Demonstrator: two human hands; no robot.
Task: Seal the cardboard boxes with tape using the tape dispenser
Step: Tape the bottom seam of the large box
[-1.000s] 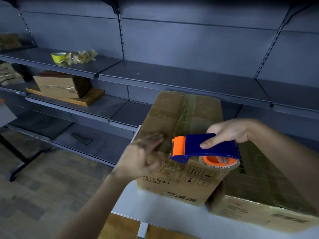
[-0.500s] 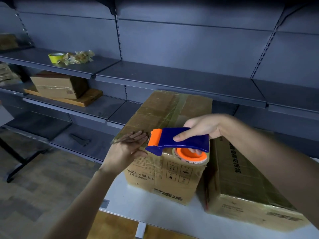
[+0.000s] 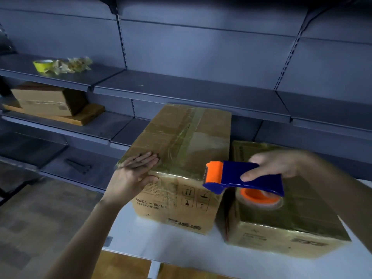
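Note:
Two cardboard boxes stand side by side on a white table (image 3: 181,250). The taller left box (image 3: 181,158) has shiny tape along its top seam. My left hand (image 3: 133,174) lies flat on its near left top corner, thumb over the front edge. My right hand (image 3: 269,166) grips a blue tape dispenser (image 3: 247,178) with an orange head and an orange-cored tape roll. The dispenser hovers over the gap between the boxes, its orange blade end at the left box's near right corner. The lower right box (image 3: 291,224) is partly hidden by the dispenser and my arm.
Grey metal shelving (image 3: 201,93) runs behind the table. A yellow tape roll (image 3: 42,65) and crumpled tape scraps lie on the upper left shelf. A smaller cardboard box (image 3: 46,101) on a wooden board sits one shelf lower. Wood-pattern floor lies at the left.
My right hand has carried the dispenser rightward, from the left box's front face to its right corner. My left hand went from mid-air to flat on the box's top corner.

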